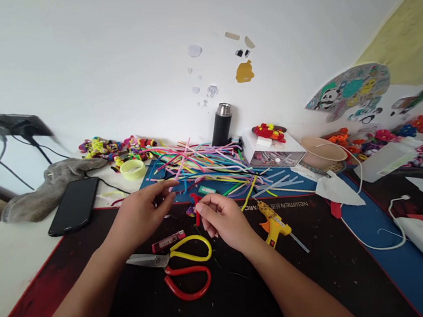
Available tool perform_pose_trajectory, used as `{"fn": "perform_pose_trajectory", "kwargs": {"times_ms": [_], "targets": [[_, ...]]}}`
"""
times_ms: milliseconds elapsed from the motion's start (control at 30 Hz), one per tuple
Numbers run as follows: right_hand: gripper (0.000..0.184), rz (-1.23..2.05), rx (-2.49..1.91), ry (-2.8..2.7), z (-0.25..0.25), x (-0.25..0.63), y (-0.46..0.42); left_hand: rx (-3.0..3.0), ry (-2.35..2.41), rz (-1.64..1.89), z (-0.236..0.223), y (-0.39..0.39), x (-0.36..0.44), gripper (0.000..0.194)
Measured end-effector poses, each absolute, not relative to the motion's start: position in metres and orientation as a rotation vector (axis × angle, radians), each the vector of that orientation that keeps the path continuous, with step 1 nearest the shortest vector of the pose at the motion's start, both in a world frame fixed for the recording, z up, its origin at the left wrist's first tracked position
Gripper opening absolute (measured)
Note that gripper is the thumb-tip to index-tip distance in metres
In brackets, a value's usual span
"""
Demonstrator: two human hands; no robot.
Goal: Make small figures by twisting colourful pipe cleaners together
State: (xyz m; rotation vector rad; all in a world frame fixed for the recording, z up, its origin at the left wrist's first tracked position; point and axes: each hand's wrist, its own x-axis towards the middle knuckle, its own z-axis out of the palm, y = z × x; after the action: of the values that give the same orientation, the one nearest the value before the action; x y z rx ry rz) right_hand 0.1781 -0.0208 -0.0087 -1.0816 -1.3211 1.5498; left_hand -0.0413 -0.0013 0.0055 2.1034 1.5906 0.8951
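Desk, head view.

- R hand (223,218): fingers pinched on a red stem (196,208), held upright just above the mat (93,256), ctr.
- L hand (141,211): loosely spread, palm down, nothing gripped; fingertips reach toward the stem, just left of it.
- Scissors (177,265): red/yellow handles, flat on mat, near side of both hands.
- Glue gun (274,222): yellow/orange, just right of R hand.
- Stem pile (205,166): mixed colours, far side of hands.
- Phone (75,205): black, face down, left.
- Tape roll (133,169): yellow-green, far left of pile.
- Flask (222,124): black, far ctr, by wall.
- Grey cloth (44,188): far left, beside phone.
- White box (277,154): right of pile.
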Motion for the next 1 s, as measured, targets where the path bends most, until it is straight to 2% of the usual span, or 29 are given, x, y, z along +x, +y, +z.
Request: {"fn": "perform_pose_trajectory", "kwargs": {"times_ms": [133, 400, 500, 700, 1000], "targets": [[0.036, 1.534, -1.061, -1.291, -0.006, 0.180, -0.020, 2.079, 1.641, 0.700, 0.009, 0.003, -0.053, 0.036], [0.033, 1.532, -1.040, -1.231, -0.012, 0.184, -0.018, 2.058, 1.448, -0.014, 0.018, 0.000, -0.056, 0.023], [0.032, 1.538, -1.050, -1.250, -0.011, 0.182, -0.020, 2.081, 1.449, -0.162, 0.020, -0.004, -0.048, 0.019], [0.032, 1.527, -1.063, -1.284, -0.008, 0.180, -0.021, 2.122, 1.409, -0.142, 0.015, -0.004, -0.043, 0.008], [0.033, 1.516, -1.064, -1.293, -0.010, 0.181, -0.020, 2.167, 1.368, -0.028, 0.001, -0.001, -0.050, 0.021]]}}
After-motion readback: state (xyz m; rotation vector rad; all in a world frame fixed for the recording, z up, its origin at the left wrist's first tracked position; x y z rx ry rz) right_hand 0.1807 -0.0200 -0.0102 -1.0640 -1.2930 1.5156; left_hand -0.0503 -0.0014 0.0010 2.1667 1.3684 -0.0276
